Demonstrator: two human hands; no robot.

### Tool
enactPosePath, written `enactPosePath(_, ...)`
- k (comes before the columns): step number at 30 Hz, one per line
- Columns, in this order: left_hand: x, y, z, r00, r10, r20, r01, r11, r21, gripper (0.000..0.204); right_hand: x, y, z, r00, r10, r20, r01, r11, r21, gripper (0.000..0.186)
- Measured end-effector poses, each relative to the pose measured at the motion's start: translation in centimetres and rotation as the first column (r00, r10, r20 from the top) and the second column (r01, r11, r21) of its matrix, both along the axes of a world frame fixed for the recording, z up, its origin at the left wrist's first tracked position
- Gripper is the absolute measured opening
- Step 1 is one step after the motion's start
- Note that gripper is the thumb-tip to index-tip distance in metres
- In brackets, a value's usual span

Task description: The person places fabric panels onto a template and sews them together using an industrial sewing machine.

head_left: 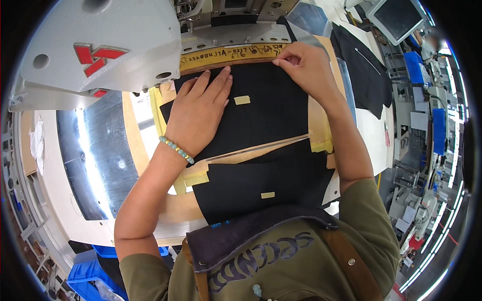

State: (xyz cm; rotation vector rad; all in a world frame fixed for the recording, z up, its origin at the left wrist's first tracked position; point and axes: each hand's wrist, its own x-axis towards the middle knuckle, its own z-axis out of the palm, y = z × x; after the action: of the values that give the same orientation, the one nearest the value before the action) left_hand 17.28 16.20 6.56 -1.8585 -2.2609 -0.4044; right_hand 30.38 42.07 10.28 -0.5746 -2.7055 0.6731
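My left hand (200, 115), with a beaded bracelet at the wrist, lies with fingers stretched out on a black fabric panel (266, 110), its fingertips near the long yellow marked strip (231, 54) along the panel's top edge. My right hand (306, 70) has thumb and index finger pinched at that strip's right part, where the fabric meets it; what is between them is hidden. The panel sits on a tan template (318, 125) edged with yellow tape and bears a small yellow tape piece (242, 100). A second black panel (261, 185) lies nearer my body.
A large pale machine head (125, 30) overhangs the upper left, above a shiny metal plate (85, 155). More black pieces (366, 80) lie at right, below a monitor (394, 20). Blue crates (88, 278) stand at lower left. Further workstations and a distant person show along the right rim.
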Motion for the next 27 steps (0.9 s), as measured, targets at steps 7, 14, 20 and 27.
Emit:
enactPosePath(7,0.2,0.0,0.0,0.999,0.004,-0.040,-0.004,1.000,0.000,0.050,1.4,-0.2,-0.6,0.977,0.177,-0.115,-0.100,0.868,0.486,0.011)
enactPosePath(14,0.2,0.1,-0.1,1.000,-0.002,-0.018,0.002,1.000,0.019,0.050,0.5,-5.6,-1.4,0.876,0.478,-0.061,-0.413,0.810,0.415,0.028)
enactPosePath(20,0.1,0.1,-0.3,1.000,-0.005,-0.020,0.005,0.999,0.037,0.050,0.3,-6.0,-1.8,0.888,0.457,-0.061,-0.392,0.819,0.419,0.031)
enactPosePath(27,0.2,0.0,0.0,1.000,-0.002,-0.010,0.002,0.999,0.034,0.050,0.1,-6.1,-2.0,0.905,0.417,-0.082,-0.355,0.847,0.395,0.033)
